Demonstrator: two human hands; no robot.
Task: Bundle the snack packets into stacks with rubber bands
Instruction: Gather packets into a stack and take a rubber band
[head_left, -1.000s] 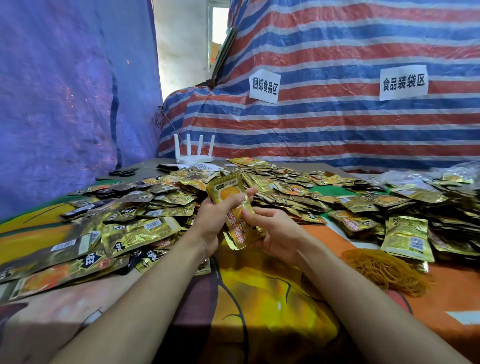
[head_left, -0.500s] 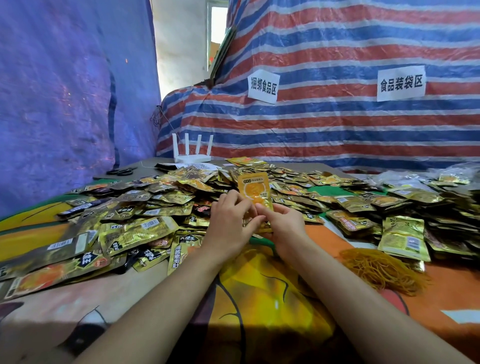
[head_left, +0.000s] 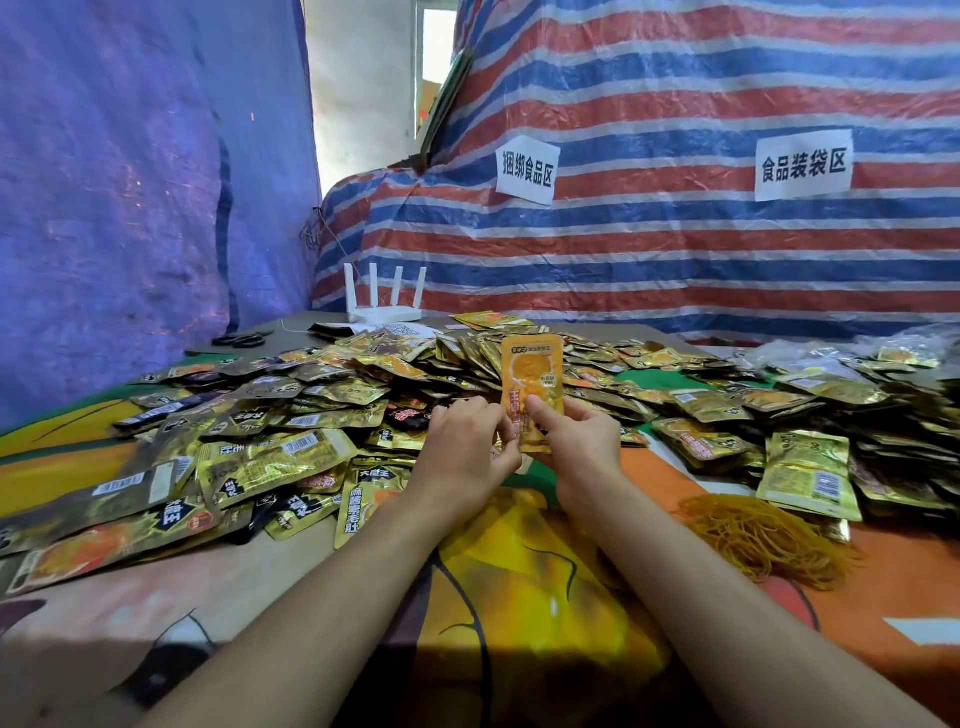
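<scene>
An orange snack packet stack (head_left: 532, 379) stands upright between my hands, its printed face toward me. My right hand (head_left: 576, 441) grips its lower right edge with the thumb across the front. My left hand (head_left: 467, 447) pinches its lower left edge with curled fingers. How many packets are in the stack I cannot tell. A wide heap of gold and black snack packets (head_left: 291, 415) covers the table behind and to both sides. A pile of tan rubber bands (head_left: 763, 535) lies to the right of my right forearm.
The table wears a colourful printed cloth (head_left: 519, 597). A white router (head_left: 384, 299) and black scissors (head_left: 241, 340) sit at the far left edge. Striped tarpaulin with two paper signs (head_left: 527, 169) walls the back; blue tarpaulin hangs on the left.
The packet stack was turned from tilted to upright and moved away from me, toward the heap. Both hands went forward with it and now hold its lower edge.
</scene>
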